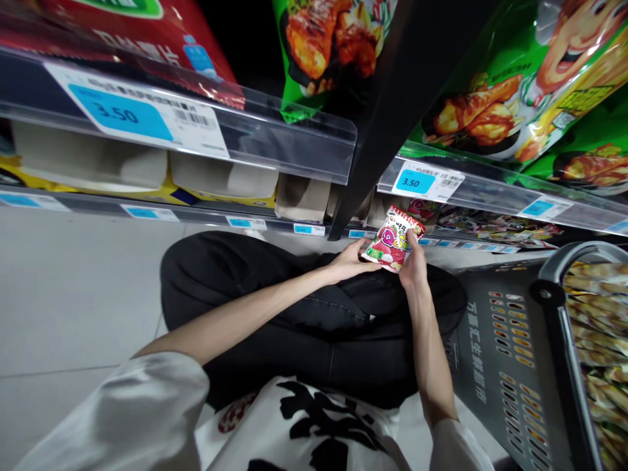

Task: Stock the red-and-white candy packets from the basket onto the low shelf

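Observation:
Between my two hands is a small candy packet (392, 239), red and white with pink fruit and large colourful letters on its front. My left hand (351, 260) pinches its lower left edge. My right hand (415, 263) grips the right side, with the thumb on the front. The packet is tilted, front side up, above my crossed legs and close to the bottom shelf. Fingers behind the packet are hidden.
A grey shopping basket (483, 327) full of packaged goods stands at my right. Ahead, the upper shelf holds a red chip bag (147, 39) and green snack bags (471, 111). Cardboard boxes (93, 157) line the bottom shelf. A black post (383, 98) divides the shelving.

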{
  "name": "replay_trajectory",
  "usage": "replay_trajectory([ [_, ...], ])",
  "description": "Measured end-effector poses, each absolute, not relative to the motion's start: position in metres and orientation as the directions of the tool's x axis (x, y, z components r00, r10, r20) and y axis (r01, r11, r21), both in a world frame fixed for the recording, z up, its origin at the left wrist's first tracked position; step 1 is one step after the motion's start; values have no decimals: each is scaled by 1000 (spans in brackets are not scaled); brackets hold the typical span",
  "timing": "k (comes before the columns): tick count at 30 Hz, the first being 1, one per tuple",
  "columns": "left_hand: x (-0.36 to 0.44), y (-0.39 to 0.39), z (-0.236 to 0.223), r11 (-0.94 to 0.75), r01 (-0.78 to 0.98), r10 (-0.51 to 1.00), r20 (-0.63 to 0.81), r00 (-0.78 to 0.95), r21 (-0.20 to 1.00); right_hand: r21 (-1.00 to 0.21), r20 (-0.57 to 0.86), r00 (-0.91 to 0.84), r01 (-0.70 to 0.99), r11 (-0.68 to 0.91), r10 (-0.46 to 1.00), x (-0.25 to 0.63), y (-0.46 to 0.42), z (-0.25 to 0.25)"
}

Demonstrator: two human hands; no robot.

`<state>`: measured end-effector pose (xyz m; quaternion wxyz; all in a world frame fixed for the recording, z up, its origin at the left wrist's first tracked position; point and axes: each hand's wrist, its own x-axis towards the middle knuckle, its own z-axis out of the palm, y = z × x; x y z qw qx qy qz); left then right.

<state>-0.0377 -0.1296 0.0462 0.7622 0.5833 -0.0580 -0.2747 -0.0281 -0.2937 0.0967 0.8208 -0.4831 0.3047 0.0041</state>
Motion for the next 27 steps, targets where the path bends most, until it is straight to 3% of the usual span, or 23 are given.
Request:
replay_trajectory([
  [19,-36,-130,42,111,241,-481,-160,862,964,-784,-506,836,-343,517,-213,-30,-294,100],
  [27,-38,-130,43,48,154,-431,-118,895,987,-844,-424,848,-243,477,-318,-28,-292,99],
])
